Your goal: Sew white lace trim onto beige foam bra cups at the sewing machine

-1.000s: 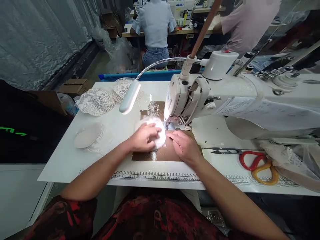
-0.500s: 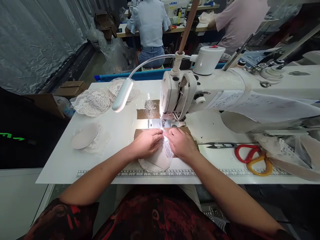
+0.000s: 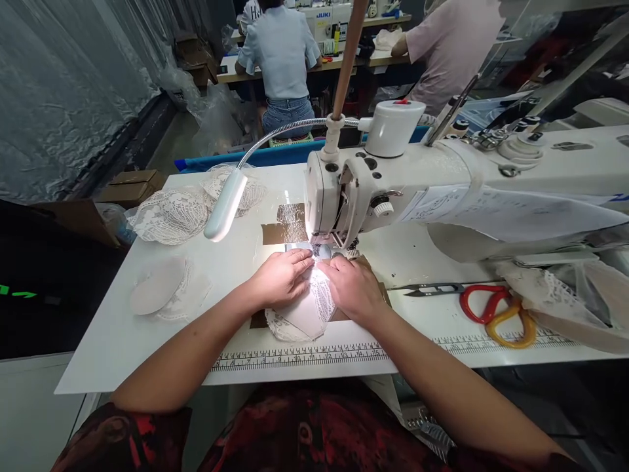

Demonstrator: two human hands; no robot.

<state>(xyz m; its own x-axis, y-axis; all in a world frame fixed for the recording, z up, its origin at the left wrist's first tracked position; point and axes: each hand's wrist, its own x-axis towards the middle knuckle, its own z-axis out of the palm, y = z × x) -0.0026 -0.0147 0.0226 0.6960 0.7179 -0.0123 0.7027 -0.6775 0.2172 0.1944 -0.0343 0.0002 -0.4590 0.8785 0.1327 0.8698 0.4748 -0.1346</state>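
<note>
A cup-shaped lace piece (image 3: 323,299) with a smooth pale lining lies under the needle area of a white sewing machine (image 3: 330,193). My left hand (image 3: 281,278) holds its left side, fingers together and fingertips close to the presser foot. On the right edge, my right hand (image 3: 354,288) grips the lace with thumb and fingers pressed together. The cup's rounded end points toward me. My fingers partly hide the edge nearest the needle, so the stitching there cannot be made out.
Lace cups (image 3: 170,216) are heaped at the back left, below a lamp (image 3: 226,204). A smooth oval pad (image 3: 160,286) rests on lace at the left. Thread snips (image 3: 432,289) and red-and-yellow-handled scissors (image 3: 484,305) lie right, beside more lace pieces (image 3: 545,288). Two people sit beyond.
The camera view has shifted slightly. My left fingertips have moved a little forward, nearer the presser foot, and sit slightly apart from my right fingers. Both hands stay on the lace cup.
</note>
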